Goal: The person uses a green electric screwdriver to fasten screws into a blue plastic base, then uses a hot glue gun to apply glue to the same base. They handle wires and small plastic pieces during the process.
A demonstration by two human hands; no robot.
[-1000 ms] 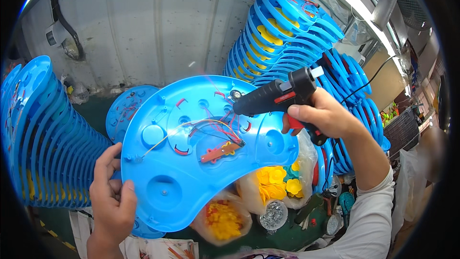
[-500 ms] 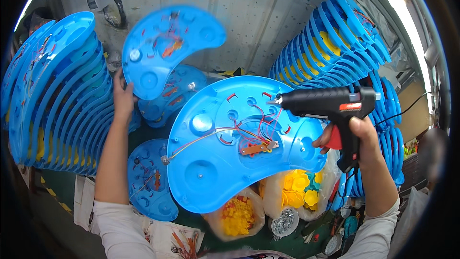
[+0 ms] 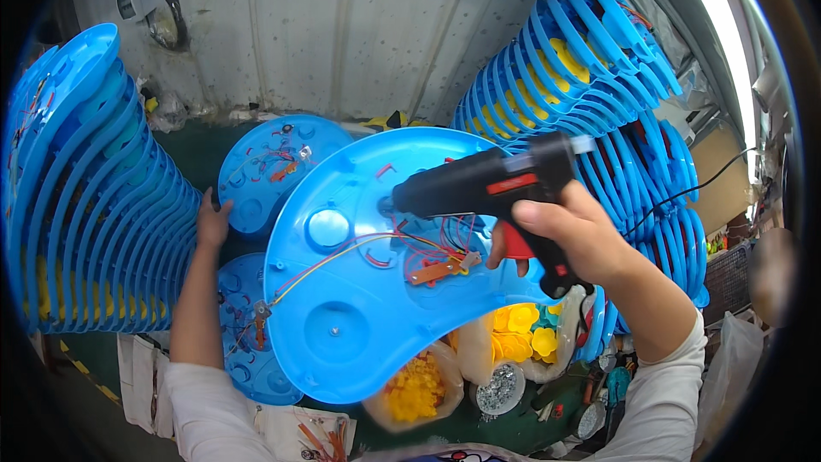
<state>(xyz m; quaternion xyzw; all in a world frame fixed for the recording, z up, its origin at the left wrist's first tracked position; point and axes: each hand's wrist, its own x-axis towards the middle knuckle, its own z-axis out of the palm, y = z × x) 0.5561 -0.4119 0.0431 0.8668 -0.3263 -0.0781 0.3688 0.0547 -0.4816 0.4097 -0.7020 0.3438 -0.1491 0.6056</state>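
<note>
My right hand (image 3: pixel 573 235) is wrapped round the handle of a black glue gun (image 3: pixel 479 188) with a red trigger. The gun's nozzle points left, over a round fitting in the large blue kidney-shaped plastic shell (image 3: pixel 308 351) before me. Red and yellow wires (image 3: pixel 342 244) run across this shell to a small brown circuit board (image 3: pixel 434 272). My left hand (image 3: pixel 214 221) is at the left edge of another wired blue shell (image 3: pixel 252 171) lying further back, its fingers closed about the rim. A small dark thing by those fingers is too unclear to name.
Tall stacks of blue shells stand at left (image 3: pixel 111 205) and right (image 3: pixel 547 77). Another wired shell (image 3: pixel 256 376) lies partly under the large one. In front are a bag of small yellow pieces (image 3: pixel 415 389), yellow flower-shaped parts (image 3: pixel 517 334) and a bowl of screws (image 3: pixel 500 389).
My left hand has brought the raised blue shell down onto the back of the table. The glue gun has moved left, its nozzle now lower over the large shell.
</note>
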